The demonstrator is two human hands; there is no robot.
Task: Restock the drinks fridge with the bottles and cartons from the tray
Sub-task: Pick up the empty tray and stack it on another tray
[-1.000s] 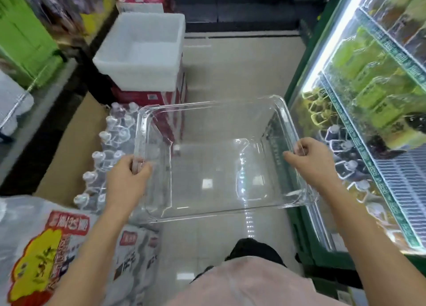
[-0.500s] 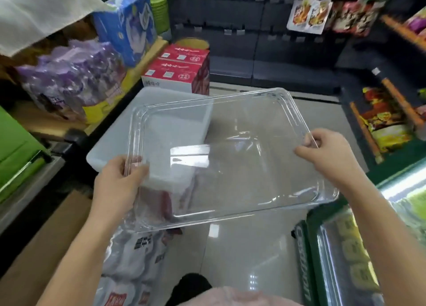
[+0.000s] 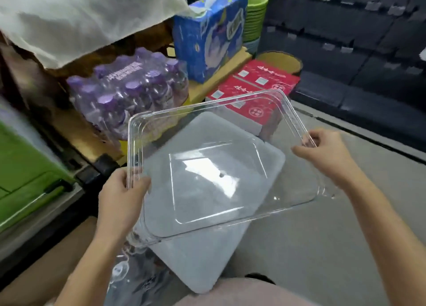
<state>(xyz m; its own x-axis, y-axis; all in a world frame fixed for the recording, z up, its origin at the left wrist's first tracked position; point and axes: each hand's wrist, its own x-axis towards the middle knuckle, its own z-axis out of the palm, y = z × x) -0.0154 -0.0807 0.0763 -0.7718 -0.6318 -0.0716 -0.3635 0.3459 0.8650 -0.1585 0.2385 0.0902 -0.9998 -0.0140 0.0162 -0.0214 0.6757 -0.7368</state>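
Above the white foam box [image 3: 207, 248] on the shop floor, a clear, empty rectangular plastic tray [image 3: 216, 208] is being carried level in both hands. The left hand [image 3: 119, 196] is closing over the tray's near-left rim, thumb on top; the right hand [image 3: 322, 152] is pinching the far-right rim between thumb and fingers. No bottles or cartons are lying in the tray, and the drinks fridge is not showing here, so the restocking looks finished or paused for a refill. The risk is in the narrow, slick rims: a loosening pinch on the right could be letting that side drop, and a swing leftward could be knocking the shrink-wrapped pack of purple-capped bottles [image 3: 129, 98] or the red cardboard cartons [image 3: 258, 91] just beyond.
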